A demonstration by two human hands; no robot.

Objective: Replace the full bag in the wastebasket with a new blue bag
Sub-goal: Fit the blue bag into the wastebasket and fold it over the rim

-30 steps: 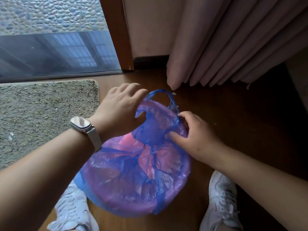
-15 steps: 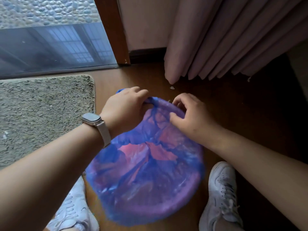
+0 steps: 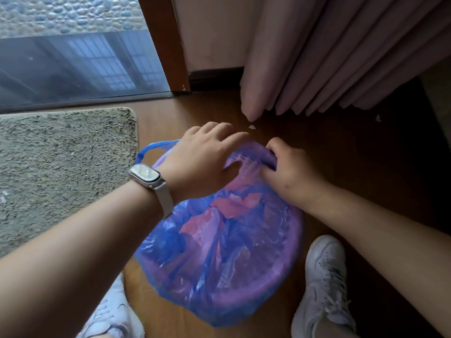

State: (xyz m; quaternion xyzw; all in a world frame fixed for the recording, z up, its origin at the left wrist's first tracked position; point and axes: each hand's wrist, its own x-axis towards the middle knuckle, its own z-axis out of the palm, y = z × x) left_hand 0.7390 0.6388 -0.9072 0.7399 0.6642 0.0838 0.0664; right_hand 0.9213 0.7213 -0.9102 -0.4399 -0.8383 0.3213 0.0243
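A pink wastebasket (image 3: 289,262) stands on the wooden floor between my feet, lined with a thin blue bag (image 3: 210,252) whose edge is folded over the near rim. One bag handle (image 3: 151,148) loops out at the far left. My left hand (image 3: 202,162), with a watch on the wrist, lies over the far rim, thumb pressing the plastic. My right hand (image 3: 285,169) pinches the blue plastic at the far rim, where the basket's ribs show through. The basket's inside is hidden by crumpled plastic.
A shaggy grey mat (image 3: 66,167) lies left of the basket. Pink curtains (image 3: 329,57) hang at the back right, close to the hands. A glass door (image 3: 73,57) and wooden frame (image 3: 166,45) are behind. My white shoes (image 3: 324,284) flank the basket.
Both hands moved from the upright bag handle down to the basket's far rim, pulling the blue plastic over it. The handle now sticks out at the left.
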